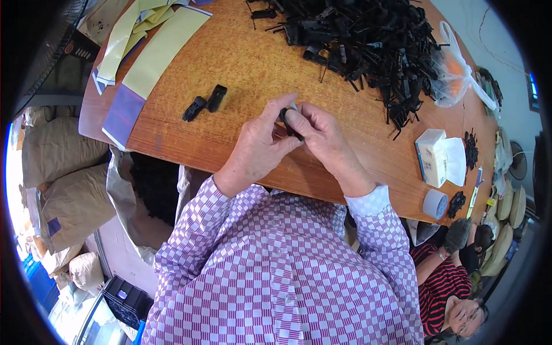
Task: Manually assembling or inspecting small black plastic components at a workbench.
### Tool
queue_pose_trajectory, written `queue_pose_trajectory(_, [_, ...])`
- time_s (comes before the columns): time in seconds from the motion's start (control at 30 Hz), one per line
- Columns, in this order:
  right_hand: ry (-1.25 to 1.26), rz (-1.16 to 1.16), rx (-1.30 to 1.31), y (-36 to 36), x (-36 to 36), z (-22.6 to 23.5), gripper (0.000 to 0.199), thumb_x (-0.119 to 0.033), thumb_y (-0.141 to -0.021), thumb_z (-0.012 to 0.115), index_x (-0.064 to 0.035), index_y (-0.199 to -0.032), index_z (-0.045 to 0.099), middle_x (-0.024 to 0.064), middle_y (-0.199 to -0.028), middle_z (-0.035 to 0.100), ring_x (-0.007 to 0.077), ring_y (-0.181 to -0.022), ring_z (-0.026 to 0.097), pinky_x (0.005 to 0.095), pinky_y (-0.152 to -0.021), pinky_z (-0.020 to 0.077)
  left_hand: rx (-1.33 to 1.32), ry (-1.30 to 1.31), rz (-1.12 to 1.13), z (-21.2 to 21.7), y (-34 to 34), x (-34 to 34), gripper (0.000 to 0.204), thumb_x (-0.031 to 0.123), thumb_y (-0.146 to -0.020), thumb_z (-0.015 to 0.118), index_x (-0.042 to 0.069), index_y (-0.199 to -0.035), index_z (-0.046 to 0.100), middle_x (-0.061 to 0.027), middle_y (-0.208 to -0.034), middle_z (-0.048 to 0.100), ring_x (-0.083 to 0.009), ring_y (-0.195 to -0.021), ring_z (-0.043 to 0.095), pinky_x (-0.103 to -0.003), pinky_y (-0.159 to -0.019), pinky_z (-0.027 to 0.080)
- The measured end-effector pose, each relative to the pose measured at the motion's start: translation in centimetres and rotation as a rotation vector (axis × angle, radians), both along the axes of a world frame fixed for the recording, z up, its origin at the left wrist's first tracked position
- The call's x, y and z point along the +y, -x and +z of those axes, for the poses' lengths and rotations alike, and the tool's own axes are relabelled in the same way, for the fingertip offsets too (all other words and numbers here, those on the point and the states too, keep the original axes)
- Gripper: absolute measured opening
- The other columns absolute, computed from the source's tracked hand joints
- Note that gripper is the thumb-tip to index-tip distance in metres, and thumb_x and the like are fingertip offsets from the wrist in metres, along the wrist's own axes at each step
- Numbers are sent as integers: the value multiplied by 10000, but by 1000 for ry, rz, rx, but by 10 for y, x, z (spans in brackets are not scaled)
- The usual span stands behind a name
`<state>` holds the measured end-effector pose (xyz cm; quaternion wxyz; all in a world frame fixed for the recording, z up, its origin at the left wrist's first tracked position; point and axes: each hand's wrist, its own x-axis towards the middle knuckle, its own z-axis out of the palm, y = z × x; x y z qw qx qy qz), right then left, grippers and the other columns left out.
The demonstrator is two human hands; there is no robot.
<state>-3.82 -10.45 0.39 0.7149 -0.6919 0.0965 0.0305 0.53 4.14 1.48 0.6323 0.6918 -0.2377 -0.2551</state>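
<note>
Over the near part of the wooden table, my left hand is closed with its fingertips pinching a small black plastic part. My right hand meets it there, thumb pressed onto the same part and fingers curled behind. A small pale tip shows by the right thumb; what it belongs to is hidden. Two loose black plastic parts lie on the table left of my hands. Farther off at the back right rises a large heap of black plastic parts, many with thin stalks.
Yellow and purple paper strips lie at the left. Rightward are a knotted plastic bag, a tissue box and a tape roll. An open sack of black pieces stands below the table's left edge. A co-worker sits at right.
</note>
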Motion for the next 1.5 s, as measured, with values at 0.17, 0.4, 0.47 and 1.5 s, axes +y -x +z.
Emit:
queue_pose_trajectory(0.17, [-78,-43,212,8,13,27,292,-326,-975,483,-55,-1040,570,-46,-674,466,25,-523,388,184,-443,273,142,17,82,-14,0,8,557,-25,-838,631,62,-1331,387,-37,-942,598,-89,-821,594,-229,-709,507])
queue_pose_trajectory(0.4, [185,34,5,14,16,19,237,-268,-995,444,-43,-1025,514,-16,-732,471,48,-609,428,191,-524,350,345,207,123,-13,2,11,423,-46,-849,596,70,-1234,465,-17,-843,576,-79,-756,586,-215,-661,503])
queue_pose_trajectory(0.47, [241,42,-36,16,16,18,229,-249,-995,446,-30,-1015,512,-3,-749,480,65,-649,449,205,-570,377,320,152,95,-11,2,11,407,-55,-846,594,67,-1213,467,-5,-827,555,-58,-751,565,-206,-654,495])
queue_pose_trajectory(1.5, [16,-256,-204,57,-23,-5,173,-191,-986,468,-31,-975,531,-20,-744,499,47,-641,426,200,-560,369,-263,-145,-36,11,20,-47,352,-37,-824,577,76,-1137,461,-95,-788,584,-179,-676,602,-290,-602,473])
